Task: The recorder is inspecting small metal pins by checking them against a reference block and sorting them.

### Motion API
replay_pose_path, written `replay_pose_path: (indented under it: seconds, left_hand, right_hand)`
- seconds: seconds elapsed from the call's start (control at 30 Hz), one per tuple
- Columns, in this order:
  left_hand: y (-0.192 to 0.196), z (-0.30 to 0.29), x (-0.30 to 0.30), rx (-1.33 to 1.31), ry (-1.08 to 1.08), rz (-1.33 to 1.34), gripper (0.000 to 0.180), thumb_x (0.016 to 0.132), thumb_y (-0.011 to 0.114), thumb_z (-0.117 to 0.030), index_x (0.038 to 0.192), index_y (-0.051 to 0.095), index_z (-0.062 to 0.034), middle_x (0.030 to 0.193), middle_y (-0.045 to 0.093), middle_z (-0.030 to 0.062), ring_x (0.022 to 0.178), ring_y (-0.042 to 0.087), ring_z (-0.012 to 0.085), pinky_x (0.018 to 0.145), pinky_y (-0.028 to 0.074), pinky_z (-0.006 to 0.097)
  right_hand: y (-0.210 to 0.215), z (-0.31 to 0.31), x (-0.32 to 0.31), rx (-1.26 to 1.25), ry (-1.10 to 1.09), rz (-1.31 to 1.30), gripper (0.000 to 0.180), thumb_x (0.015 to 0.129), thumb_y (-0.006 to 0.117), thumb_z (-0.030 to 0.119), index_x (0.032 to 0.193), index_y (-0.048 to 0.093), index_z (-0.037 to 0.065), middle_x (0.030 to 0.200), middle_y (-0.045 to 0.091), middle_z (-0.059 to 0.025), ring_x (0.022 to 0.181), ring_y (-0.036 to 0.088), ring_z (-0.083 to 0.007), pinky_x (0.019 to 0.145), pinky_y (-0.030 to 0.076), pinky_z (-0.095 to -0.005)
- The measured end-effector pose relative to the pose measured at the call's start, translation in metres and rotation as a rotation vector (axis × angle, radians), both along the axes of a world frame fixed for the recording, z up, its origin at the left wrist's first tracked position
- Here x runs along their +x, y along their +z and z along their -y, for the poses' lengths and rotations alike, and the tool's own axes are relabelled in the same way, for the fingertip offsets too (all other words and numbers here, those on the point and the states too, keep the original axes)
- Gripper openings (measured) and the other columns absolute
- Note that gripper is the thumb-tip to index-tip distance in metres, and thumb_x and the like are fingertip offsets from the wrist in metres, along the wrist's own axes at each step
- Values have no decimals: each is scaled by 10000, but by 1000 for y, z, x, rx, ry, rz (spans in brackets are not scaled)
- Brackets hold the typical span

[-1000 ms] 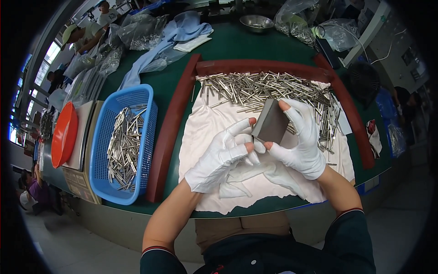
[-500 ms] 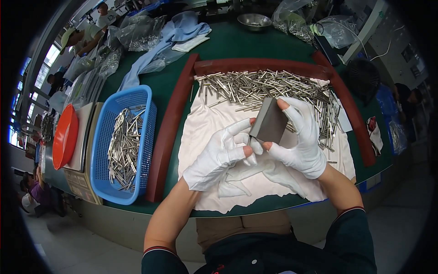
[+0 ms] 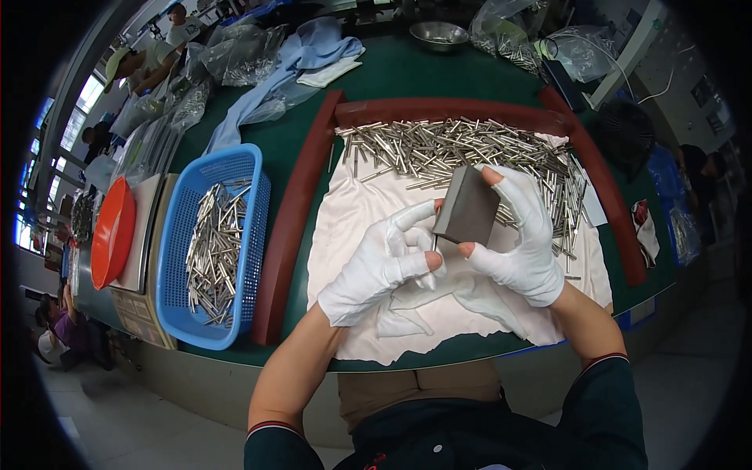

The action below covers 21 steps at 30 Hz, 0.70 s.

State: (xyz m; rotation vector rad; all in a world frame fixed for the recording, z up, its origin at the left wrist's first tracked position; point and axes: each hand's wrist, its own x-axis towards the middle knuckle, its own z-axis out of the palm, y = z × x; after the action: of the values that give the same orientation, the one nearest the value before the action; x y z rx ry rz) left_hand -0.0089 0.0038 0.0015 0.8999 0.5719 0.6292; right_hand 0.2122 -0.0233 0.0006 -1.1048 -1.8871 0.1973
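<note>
My right hand (image 3: pixel 526 254), in a white glove with bare fingertips, grips a dark grey rectangular block (image 3: pixel 470 210) by its right side and lower edge. Opposite it, my left hand (image 3: pixel 380 266), gloved the same way, pinches a thin metal pin (image 3: pixel 435 242) upright between forefinger and thumb, against the block's left edge. Most of that pin is hidden by the fingers and block. Beyond both hands, a heap of silvery metal pins (image 3: pixel 439 149) covers the far part of a pale pink cloth (image 3: pixel 337 227).
A dark red padded border (image 3: pixel 294 235) frames the cloth on three sides. At left stand a blue plastic basket (image 3: pixel 168 258) of metal pins and a red basin (image 3: pixel 113 235). A metal bowl (image 3: pixel 439 35), plastic bags (image 3: pixel 243 59) and a blue cloth (image 3: pixel 313 51) lie farther back; people sit beyond.
The block has turned slightly in my right hand and shifted a little to the right. My left hand has moved slightly with it, still pinching the pin.
</note>
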Motion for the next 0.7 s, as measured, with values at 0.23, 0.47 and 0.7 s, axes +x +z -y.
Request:
replay_pose_path:
  seconds: [0.23,0.47,0.7]
  left_hand:
    - [-1,-5,-5,70,-23,-72,816,811,776,-145,1474,335,31,847,638,29,696,640,100,617,481,204]
    - [3,0,4,48,-80,-37,782,816,772,-165,1459,371,26,837,657,29,698,647,96,631,492,197]
    - [2,-3,-1,44,-52,-31,797,803,789,-166,1462,377,9,836,668,42,690,641,99,646,508,215]
  right_hand:
    - [6,-1,4,7,26,44,815,619,825,195,1351,499,42,1260,552,-136,1092,517,-307,955,424,-408]
    - [4,1,3,55,14,72,836,619,839,231,1356,497,36,1252,548,-141,1088,519,-308,939,433,-408]
    - [2,1,0,64,4,58,857,621,844,231,1370,482,29,1246,544,-143,1075,527,-308,926,440,-410]
